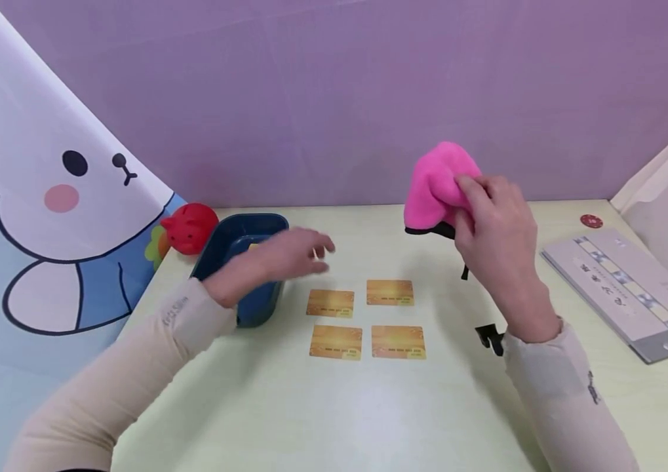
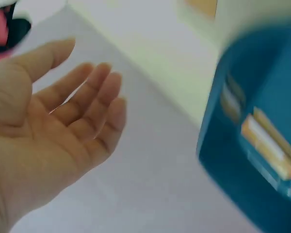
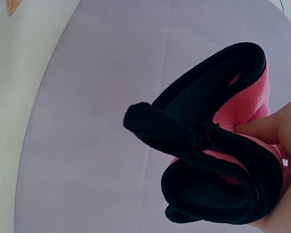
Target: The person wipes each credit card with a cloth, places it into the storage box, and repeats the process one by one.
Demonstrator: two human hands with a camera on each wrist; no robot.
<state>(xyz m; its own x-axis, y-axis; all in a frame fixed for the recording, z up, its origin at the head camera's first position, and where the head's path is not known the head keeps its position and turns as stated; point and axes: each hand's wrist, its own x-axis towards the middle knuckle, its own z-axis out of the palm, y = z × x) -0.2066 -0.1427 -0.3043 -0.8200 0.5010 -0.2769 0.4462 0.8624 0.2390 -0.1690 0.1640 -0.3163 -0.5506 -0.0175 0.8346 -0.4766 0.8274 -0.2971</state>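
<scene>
My right hand pinches a pink fleece cap-like piece with black edging and holds it above the table. In the right wrist view its black-trimmed openings face the camera, folded together, and the thumb and fingers grip the pink cloth. My left hand holds nothing; its fingers are relaxed, slightly bent, beside the rim of a dark blue bin. Inside that bin, the left wrist view shows blurred orange and white items. Several orange-gold cards lie in two rows between the hands.
A red piggy bank stands behind the bin at the left. At the right lie a grey box or folder and a small red chip. A black flat piece lies partly behind my right wrist. A purple cloth hangs behind the table.
</scene>
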